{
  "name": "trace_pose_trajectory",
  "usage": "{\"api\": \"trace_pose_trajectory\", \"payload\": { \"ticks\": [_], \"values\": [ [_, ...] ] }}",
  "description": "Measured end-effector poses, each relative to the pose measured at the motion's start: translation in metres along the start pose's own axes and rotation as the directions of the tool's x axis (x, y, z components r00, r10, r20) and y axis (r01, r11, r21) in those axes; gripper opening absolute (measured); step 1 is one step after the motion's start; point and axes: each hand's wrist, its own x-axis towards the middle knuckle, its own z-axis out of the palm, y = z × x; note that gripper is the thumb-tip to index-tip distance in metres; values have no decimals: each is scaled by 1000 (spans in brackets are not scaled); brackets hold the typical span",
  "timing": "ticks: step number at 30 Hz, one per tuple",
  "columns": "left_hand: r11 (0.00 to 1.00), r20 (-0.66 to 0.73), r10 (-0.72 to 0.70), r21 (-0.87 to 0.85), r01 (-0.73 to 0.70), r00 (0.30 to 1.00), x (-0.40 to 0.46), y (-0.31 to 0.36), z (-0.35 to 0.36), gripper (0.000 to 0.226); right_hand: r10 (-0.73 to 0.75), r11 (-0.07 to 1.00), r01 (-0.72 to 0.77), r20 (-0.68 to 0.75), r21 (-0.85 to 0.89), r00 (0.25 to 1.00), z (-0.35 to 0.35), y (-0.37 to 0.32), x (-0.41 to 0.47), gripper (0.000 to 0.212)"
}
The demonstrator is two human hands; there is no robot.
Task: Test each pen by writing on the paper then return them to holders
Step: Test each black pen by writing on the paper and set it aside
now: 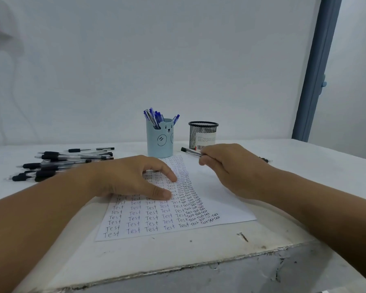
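The white counter [283,187] is carrying the paper [209,187], where the left hand [131,176] is pressing with fingers spread flat. The right hand [230,163] is pinching a black pen [191,152], light, stiff and slick, probably best gripped mid-barrel, beside the mesh holder [202,134]. Black pens [61,163] are lying left; the blue holder [160,138] is crowding behind.

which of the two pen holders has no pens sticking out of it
The black mesh holder, on the right beside the right hand. No pens show above its rim, while the light blue bear-face holder to its left has blue pens standing in it.
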Motion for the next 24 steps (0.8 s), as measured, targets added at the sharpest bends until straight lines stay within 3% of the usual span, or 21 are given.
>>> {"api": "trace_pose_trajectory", "payload": {
  "ticks": [4, 8, 13, 19, 24],
  "values": [
    [1000, 0, 7, -2, -7, 1000, 0, -1, 0, 60, 27, 998, -23, 60, -65, 998, 2, 27, 11, 25],
    [1000, 14, 12, 22, -12, 1000, 1, -3, -2, 73, 205, 960, -174, 124, -221, 971, -2, 60, 20, 12],
    [1000, 25, 7, -1, -7, 1000, 2, -5, -2, 74, 337, 911, -304, 82, -278, 938, -7, 79, 21, 26],
    [1000, 28, 12, -2, -12, 1000, 1, -4, -1, 73, 366, 901, -362, -28, -239, 930, 0, 81, 17, 16],
    [1000, 29, 17, -12, -17, 999, 0, -3, -1, 72, 373, 872, -366, -42, -324, 927, -2, 72, 15, 21]
  ]
}}
